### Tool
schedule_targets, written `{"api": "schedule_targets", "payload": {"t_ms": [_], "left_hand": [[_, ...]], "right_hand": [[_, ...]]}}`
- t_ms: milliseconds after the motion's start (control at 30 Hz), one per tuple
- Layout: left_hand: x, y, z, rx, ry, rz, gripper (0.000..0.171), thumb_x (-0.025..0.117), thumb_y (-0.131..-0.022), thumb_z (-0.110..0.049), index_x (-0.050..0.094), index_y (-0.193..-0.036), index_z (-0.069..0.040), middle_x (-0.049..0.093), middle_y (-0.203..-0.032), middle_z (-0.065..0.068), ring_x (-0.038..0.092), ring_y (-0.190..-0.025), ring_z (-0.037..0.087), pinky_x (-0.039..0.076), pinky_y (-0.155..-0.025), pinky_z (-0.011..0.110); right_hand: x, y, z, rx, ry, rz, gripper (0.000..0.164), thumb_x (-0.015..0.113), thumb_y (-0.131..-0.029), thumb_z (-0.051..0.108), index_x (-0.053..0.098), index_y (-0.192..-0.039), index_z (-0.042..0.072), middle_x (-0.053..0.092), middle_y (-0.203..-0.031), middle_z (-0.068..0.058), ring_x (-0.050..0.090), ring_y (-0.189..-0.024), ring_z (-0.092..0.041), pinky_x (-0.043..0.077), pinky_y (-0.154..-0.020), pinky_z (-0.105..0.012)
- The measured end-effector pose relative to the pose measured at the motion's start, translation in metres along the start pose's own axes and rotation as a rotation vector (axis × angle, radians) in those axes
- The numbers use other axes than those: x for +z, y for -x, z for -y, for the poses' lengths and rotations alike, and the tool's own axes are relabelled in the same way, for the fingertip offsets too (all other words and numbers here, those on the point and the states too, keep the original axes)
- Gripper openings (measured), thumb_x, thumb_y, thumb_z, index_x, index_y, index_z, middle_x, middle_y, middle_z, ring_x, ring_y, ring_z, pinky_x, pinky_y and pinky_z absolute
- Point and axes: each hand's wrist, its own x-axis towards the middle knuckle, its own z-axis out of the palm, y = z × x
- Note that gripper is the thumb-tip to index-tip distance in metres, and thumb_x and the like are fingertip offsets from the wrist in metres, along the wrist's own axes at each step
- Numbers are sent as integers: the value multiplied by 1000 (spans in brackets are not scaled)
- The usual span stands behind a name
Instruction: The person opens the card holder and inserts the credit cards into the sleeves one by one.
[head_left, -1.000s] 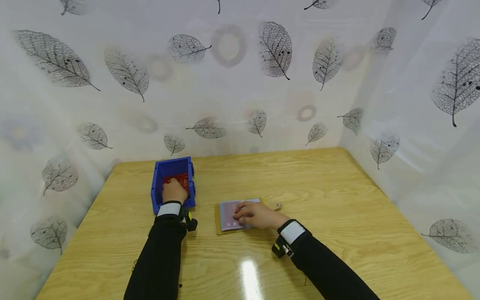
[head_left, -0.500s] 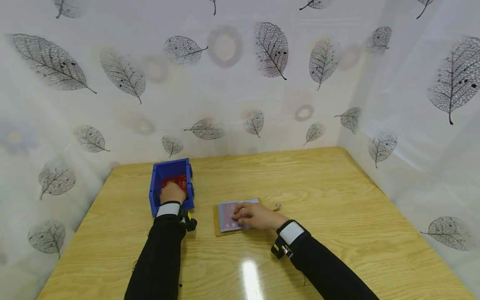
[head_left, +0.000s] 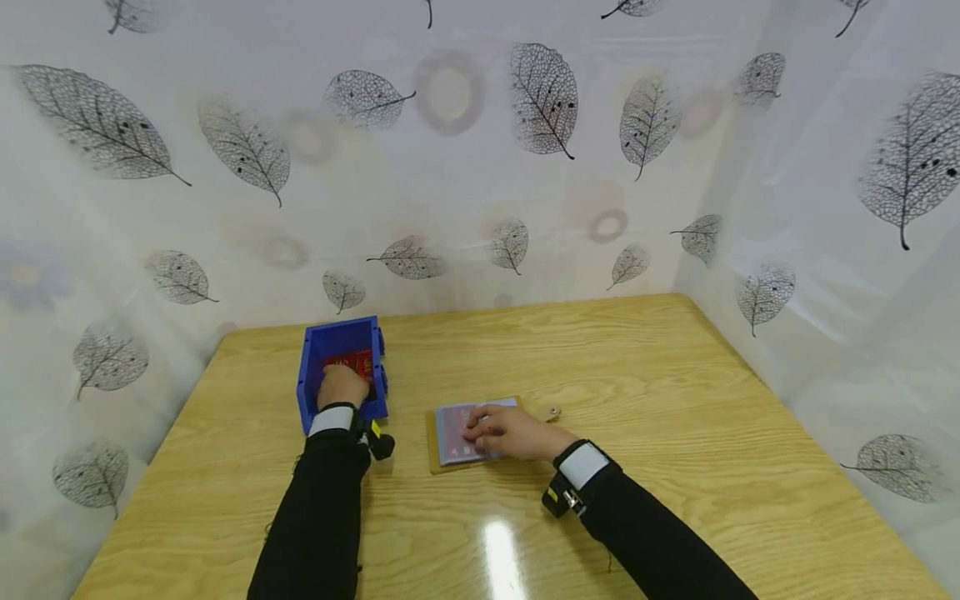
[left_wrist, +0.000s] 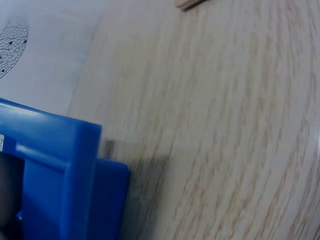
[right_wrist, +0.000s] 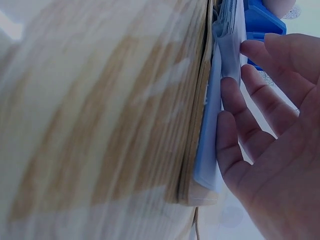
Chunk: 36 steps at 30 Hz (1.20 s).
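My left hand (head_left: 342, 387) reaches down into a blue plastic bin (head_left: 302, 392) at the back left of the table. Red packets or cards with pale lettering (head_left: 362, 362) lie in the bin by that hand. Its fingertips are hidden, so its grip is unclear; the left wrist view catches only the bin's edge (left_wrist: 47, 132) and a dark bit of hand. My right hand (head_left: 513, 433) rests on an opened card holder (head_left: 452, 437) with a tan cover and clear plastic sleeves. In the right wrist view its relaxed fingers (right_wrist: 232, 100) touch the sleeves (right_wrist: 207, 160).
A snap strap (head_left: 553, 412) sticks out from the holder's right side. The wooden table (head_left: 637, 358) is bordered at the back and sides by a white leaf-printed curtain (head_left: 465, 192). Bright glare lies on the table's front.
My left hand has shifted slightly within the bin, pulling a little back toward me. The right hand stays on the card holder. The head view has tilted a touch.
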Motion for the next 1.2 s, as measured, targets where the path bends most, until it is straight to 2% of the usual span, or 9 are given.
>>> {"api": "schedule_targets", "payload": {"t_ms": [67, 267, 500, 567, 667, 767, 867, 1067, 1200], "left_hand": [[0, 0, 1, 1, 89, -26, 62, 52, -95, -20, 27, -138, 18, 51, -125, 38, 53, -115, 49, 44, -95, 55], [0, 3, 10, 131, 275, -178, 32, 46, -95, -20, 50, -115, 5, 58, -109, 27, 56, -100, 41, 46, -83, 51], [-11, 27, 1, 308, 439, -553, 17, 51, -94, -13, 50, -104, 2, 60, -94, 23, 58, -83, 38, 43, -69, 48], [-15, 39, -8, 387, 485, -600, 16, 53, -94, -11, 50, -103, 2, 61, -94, 22, 60, -82, 37, 44, -67, 46], [-17, 60, -23, 521, 542, -562, 16, 55, -94, -10, 52, -103, 2, 64, -97, 21, 63, -82, 34, 49, -65, 43], [-10, 81, -35, 661, 566, -469, 15, 58, -93, -8, 53, -102, 3, 65, -99, 20, 66, -84, 32, 53, -66, 42], [2, 101, -42, 760, 597, -359, 14, 61, -92, -4, 54, -100, 4, 65, -98, 20, 68, -85, 32, 56, -67, 37], [29, 127, -47, 735, 738, -70, 14, 60, -93, -1, 52, -102, 6, 61, -101, 22, 67, -88, 35, 54, -68, 22], [43, 135, -51, 708, 722, -14, 14, 61, -94, -2, 52, -102, 5, 62, -102, 21, 68, -88, 33, 55, -66, 23]], "right_hand": [[0, 0, 0, 0, -2, 3, 28, 54, -99, 10, 66, -123, 2, 53, -133, -8, 47, -127, -25, 45, -92, -28], [0, 0, 0, 16, -4, 5, 29, 54, -99, 11, 66, -124, 3, 53, -134, -7, 46, -129, -25, 45, -95, -30], [2, 1, 0, 6, -22, -2, 28, 54, -99, 9, 65, -124, 1, 53, -134, -10, 46, -129, -28, 46, -92, -30], [3, 1, 0, 10, -20, -15, 28, 54, -99, 9, 66, -122, 1, 53, -133, -10, 46, -129, -29, 47, -93, -32], [3, 0, 1, 30, -17, -44, 26, 55, -98, 8, 68, -119, 1, 55, -131, -10, 48, -127, -29, 45, -97, -37], [2, 1, 3, 61, -34, -85, 25, 55, -97, 10, 69, -116, 2, 59, -127, -11, 52, -122, -29, 44, -99, -41], [-1, 3, 7, 138, -186, -135, 28, 53, -99, 15, 68, -119, 3, 63, -125, -11, 56, -119, -28, 45, -98, -43], [-14, 7, 19, 213, -703, -327, 44, 46, -104, 27, 52, -135, -3, 58, -130, -19, 58, -113, -31, 47, -94, -43], [-21, 8, 27, 213, -812, -448, 44, 48, -103, 27, 52, -135, -3, 63, -119, -11, 61, -101, -23, 48, -91, -43]]}}
